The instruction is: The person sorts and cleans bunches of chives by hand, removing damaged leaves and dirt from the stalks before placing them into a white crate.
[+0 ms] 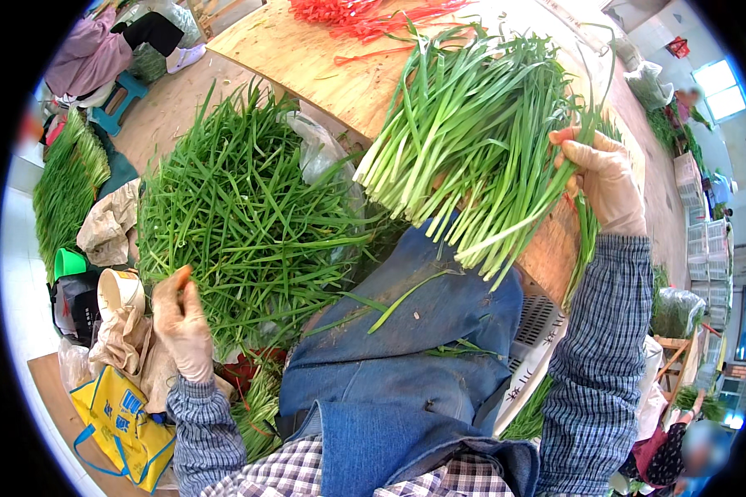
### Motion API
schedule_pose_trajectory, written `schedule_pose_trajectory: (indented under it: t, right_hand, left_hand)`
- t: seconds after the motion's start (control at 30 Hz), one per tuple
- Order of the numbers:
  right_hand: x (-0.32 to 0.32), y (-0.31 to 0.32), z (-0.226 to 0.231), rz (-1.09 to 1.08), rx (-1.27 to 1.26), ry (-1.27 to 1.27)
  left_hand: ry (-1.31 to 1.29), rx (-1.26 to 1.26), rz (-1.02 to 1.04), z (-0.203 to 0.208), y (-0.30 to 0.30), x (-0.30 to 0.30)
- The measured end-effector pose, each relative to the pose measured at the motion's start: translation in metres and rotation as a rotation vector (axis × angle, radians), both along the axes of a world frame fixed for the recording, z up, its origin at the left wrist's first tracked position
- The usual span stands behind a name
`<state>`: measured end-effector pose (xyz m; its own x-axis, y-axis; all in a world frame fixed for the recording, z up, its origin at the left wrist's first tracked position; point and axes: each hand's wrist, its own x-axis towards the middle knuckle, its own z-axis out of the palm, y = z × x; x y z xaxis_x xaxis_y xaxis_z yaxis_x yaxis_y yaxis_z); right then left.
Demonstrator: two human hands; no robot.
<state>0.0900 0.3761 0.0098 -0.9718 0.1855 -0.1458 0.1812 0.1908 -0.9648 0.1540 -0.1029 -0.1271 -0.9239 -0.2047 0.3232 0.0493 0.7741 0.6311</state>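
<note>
Head: right hand (607,180) pinches green stalks (472,132), most lying leftward.

1 pale wooden table (327,70), red strips (348,18) toward its far side, green stalks (472,124) heaped on top

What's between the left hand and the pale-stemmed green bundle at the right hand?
In the head view, a big tangled heap of long green leaves lies between the left hand and the pale-stemmed green bundle.
</note>
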Motion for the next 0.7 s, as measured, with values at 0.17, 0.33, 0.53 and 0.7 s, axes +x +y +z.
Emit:
schedule_pose_trajectory:
  t: [0.17, 0.33, 0.53, 0.7]
  right_hand:
    - [0.003, 0.005, -0.014, -0.034, 0.061, -0.061]
    - [-0.008, 0.010, -0.022, -0.053, 0.204, -0.121]
    - [-0.011, 0.000, -0.036, -0.185, 0.596, -0.081]
    - [-0.006, -0.036, -0.049, -0.226, 1.162, 0.072]
  left_hand:
    - [0.144, 0.236, -0.719, 0.061, 0.128, -0.041]
    - [0.280, -0.002, -0.991, 0.083, 0.216, -0.064]
    - [0.282, -0.302, -0.846, 0.060, 0.275, -0.088]
    - [0.221, -0.325, -0.775, 0.046, 0.286, -0.091]
